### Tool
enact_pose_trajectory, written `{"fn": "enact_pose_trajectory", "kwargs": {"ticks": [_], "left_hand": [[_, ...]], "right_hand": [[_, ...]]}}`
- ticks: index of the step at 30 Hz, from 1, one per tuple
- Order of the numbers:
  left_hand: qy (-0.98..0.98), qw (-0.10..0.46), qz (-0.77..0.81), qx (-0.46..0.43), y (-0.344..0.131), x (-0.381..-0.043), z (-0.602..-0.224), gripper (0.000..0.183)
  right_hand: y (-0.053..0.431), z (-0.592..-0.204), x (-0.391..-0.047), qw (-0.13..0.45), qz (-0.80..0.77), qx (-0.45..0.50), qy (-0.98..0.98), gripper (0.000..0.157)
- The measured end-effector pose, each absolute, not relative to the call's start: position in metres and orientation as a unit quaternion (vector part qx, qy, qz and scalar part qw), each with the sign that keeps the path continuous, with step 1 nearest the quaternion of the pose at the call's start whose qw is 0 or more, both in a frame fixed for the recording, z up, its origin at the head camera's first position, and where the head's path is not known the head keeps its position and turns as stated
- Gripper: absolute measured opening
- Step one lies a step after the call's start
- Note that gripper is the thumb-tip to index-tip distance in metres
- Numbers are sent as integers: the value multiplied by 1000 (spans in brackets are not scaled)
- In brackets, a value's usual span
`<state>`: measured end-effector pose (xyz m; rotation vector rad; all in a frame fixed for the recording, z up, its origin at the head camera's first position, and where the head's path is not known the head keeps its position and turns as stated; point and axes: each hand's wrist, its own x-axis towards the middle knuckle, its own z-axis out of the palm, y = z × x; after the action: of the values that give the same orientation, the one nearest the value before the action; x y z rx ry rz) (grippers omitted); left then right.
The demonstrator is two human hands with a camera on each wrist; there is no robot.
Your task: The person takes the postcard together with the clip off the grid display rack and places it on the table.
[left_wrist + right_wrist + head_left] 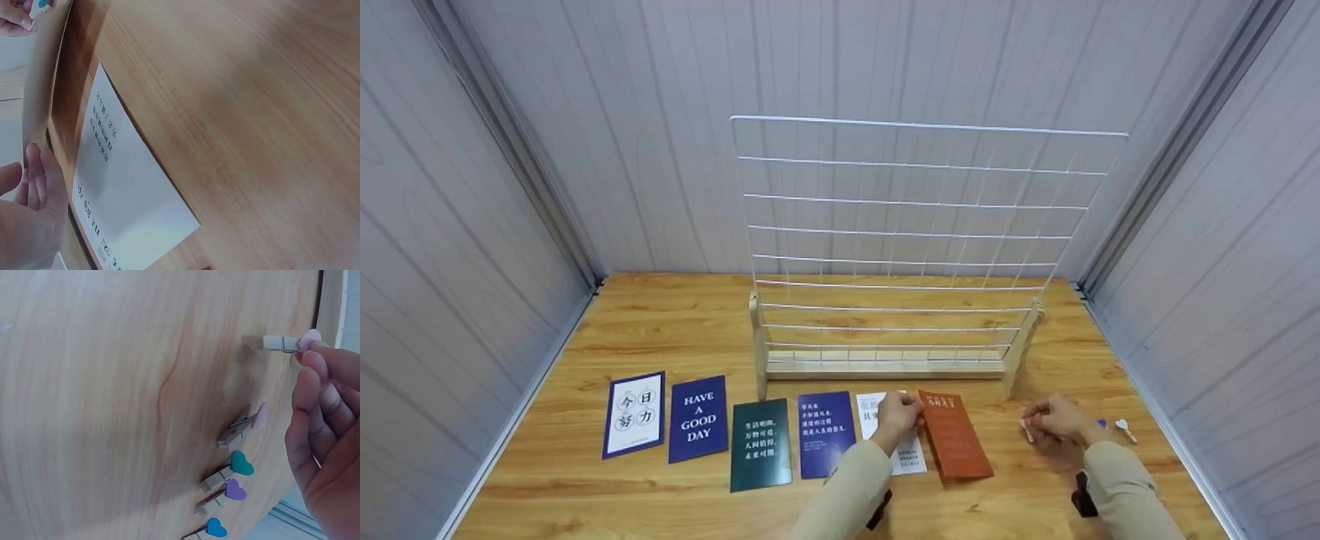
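My left hand point(898, 420) pinches the upper left edge of an orange printed card point(958, 439), which is tilted with that edge lifted. Beneath this hand a white card with dark print point(910, 454) lies on the table, partly hidden in the head view. Between thumb and fingers, my right hand point(329, 405) holds a small wooden clothespin with a pink heart point(284, 343). Beside it lie several more heart clothespins, among them one with a green heart point(242, 463) and one with a purple heart point(235, 490).
Behind the cards stands a white wire grid point(915, 202) in a wooden base point(885, 370). To the left lie a purple card point(826, 435), a green card point(761, 445), a blue card point(698, 420) and a blue-bordered white card point(634, 415). Panel walls enclose the table point(660, 322).
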<state>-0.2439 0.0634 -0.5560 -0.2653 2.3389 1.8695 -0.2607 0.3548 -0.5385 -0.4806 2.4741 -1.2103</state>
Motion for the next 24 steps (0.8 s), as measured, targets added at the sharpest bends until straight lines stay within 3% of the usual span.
{"fn": "enact_pose_trajectory", "kwargs": {"ticks": [10, 24], "left_hand": [[747, 106, 650, -90, 61, -244, -555, 19], [733, 95, 669, -73, 40, -249, -547, 20]], "right_hand": [[361, -546, -264, 162, -430, -209, 863, 15], [357, -546, -265, 174, -391, -192, 883, 16]]}}
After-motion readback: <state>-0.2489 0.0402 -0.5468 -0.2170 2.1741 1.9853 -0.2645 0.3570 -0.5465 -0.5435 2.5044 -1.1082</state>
